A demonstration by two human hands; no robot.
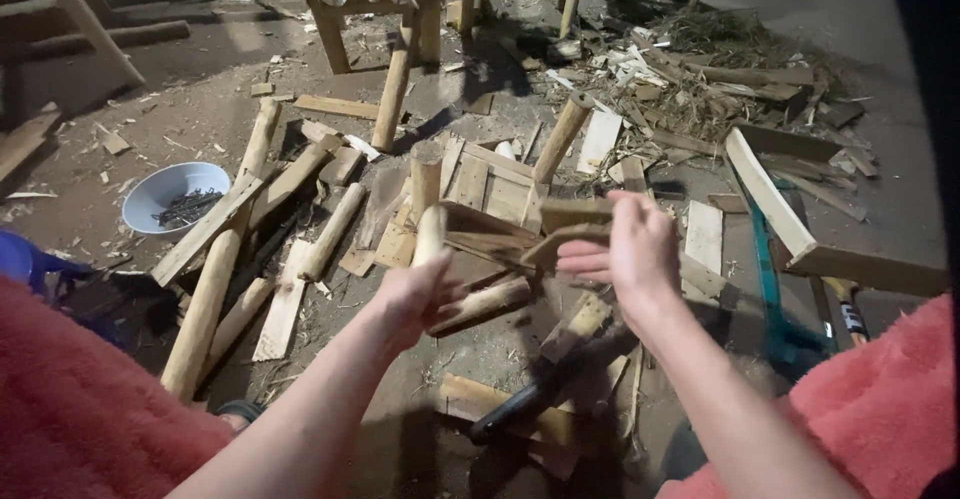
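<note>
Both hands on wood above the littered floor (140,79).
Left hand (415,299) grips a peg (432,234); right hand (625,254) clasps a slat (560,244); bowl (172,194) at 9 o'clock.

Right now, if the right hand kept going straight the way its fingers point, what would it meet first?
The right hand points left, gripping a flat wooden piece. Beyond it, the round peg in the left hand likely comes first, though depth is unclear.

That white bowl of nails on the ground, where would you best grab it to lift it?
Take the white bowl by its bare rim on the near side, from above. It sits upright and open, the nails lie low inside, and a plank crowds its right edge, so the left and near rim are freest.
</note>
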